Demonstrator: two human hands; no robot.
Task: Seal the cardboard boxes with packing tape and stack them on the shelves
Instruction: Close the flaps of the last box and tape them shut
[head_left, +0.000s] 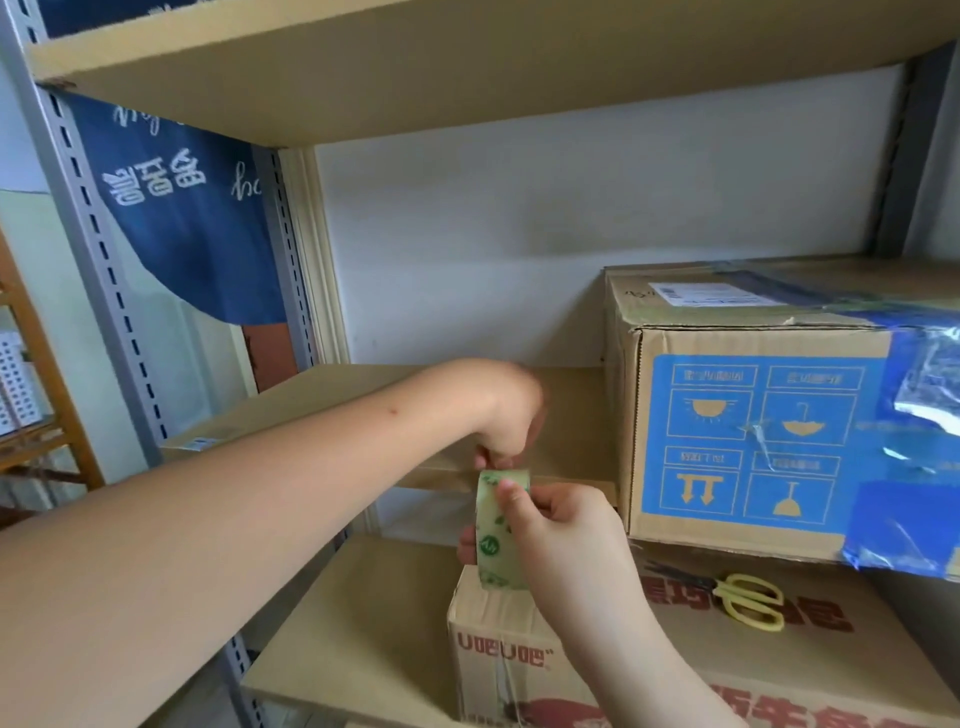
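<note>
My right hand (556, 540) grips a roll of clear packing tape (500, 535) with green print, held upright just above a small cardboard box (498, 654) with red lettering. My left hand (506, 415) reaches across from the left and pinches the tape's free end at the top of the roll. A large cardboard box (753, 426) with a blue handling-symbol panel and blue tape sits on the middle shelf (467, 384) to the right. Below it lies a wide flat box (779, 665) with red characters.
Yellow-handled scissors (748, 600) lie on the flat box at lower right. A grey slotted shelf upright (93, 244) runs down the left, with a blue cloth banner (182, 218) behind it. An upper shelf board (467, 62) spans overhead.
</note>
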